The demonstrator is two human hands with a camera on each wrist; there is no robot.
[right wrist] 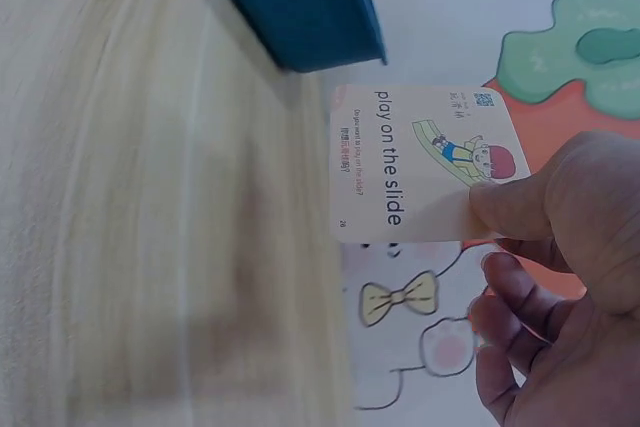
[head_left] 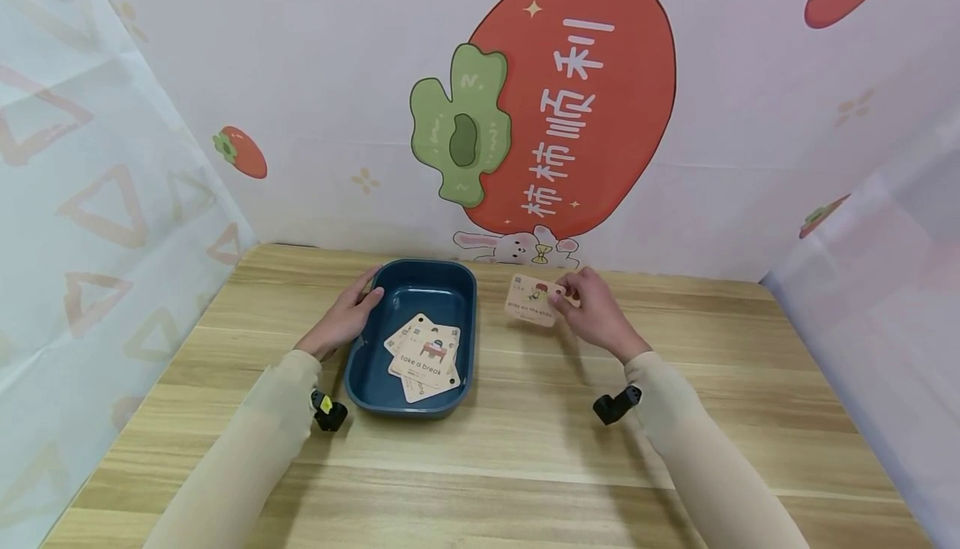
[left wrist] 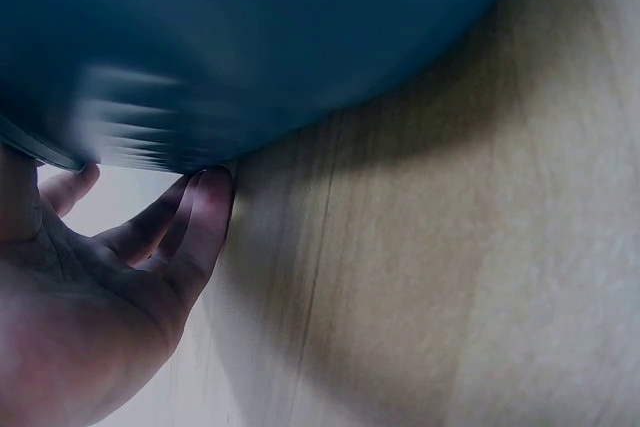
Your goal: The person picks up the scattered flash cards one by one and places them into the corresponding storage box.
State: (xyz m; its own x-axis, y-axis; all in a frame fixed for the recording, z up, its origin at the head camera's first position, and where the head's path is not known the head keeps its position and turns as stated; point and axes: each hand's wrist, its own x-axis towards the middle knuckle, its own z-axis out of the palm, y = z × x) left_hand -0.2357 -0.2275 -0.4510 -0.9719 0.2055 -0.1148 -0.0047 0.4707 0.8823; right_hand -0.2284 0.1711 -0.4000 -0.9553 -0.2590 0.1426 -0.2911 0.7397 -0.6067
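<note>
My right hand (head_left: 596,311) pinches a flashcard (head_left: 531,300) between thumb and fingers, held up off the table to the right of a blue tray (head_left: 472,341). In the right wrist view the card (right wrist: 370,162) reads "play on the slide" and has a drawing of a child on a slide. At the tray's left side, my left hand (head_left: 347,313) grips the rim, thumb over the edge. Its fingers (left wrist: 208,209) touch the outer wall in the left wrist view. Several flashcards (head_left: 427,353) overlap inside the tray, the top one reading "take a break".
The wooden table (head_left: 525,466) runs back to a printed cloth backdrop (head_left: 337,116) with a large persimmon picture. More patterned cloth (head_left: 112,199) hangs at the left side, and another sheet (head_left: 877,257) borders the right. Each wrist carries a small black camera (head_left: 617,406).
</note>
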